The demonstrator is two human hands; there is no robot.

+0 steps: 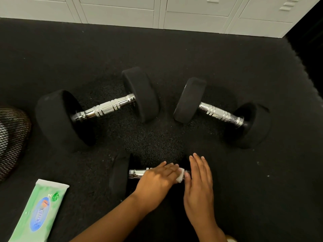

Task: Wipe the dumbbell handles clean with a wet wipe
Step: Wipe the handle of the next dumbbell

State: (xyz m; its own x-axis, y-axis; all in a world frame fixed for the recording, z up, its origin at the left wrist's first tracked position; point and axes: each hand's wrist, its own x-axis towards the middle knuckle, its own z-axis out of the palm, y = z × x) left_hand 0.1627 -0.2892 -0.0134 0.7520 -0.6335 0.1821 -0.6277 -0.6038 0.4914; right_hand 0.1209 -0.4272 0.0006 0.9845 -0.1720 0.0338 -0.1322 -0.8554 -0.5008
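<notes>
black rubber floor (157, 55) underneath everything, white lockers (201, 13) along the far edge. three dumbbells on it. biggest one, far left dumbbell (97, 109), lying untouched with its chrome handle bare and shiny; impossible to tell from shine alone whether wiped yet. far right dumbbell (222, 113), well apart from both hands, handle also bare, same doubt. nearest dumbbell (122, 175), small, right below the camera, clearly the one in work: only the left end of its chrome handle showing, the rest covered.

green wet-wipe pack (41, 210) lying flat at lower left, near but not touching the near dumbbell. dark mesh object (12, 137) at the left edge, unclear what.

left hand (157, 179) laid over the near handle, fingers fairly straight, pressing a white wet wipe (180, 175) onto the bar; just a small bunch of wipe peeking out at the fingertips. right hand (199, 186) flat and relaxed, fingers straight, resting on the right-hand weight as if steadying it, holding nothing.

judged progress: early to middle, one handle under the wipe now, at least the far two probably left to do or confirm.
</notes>
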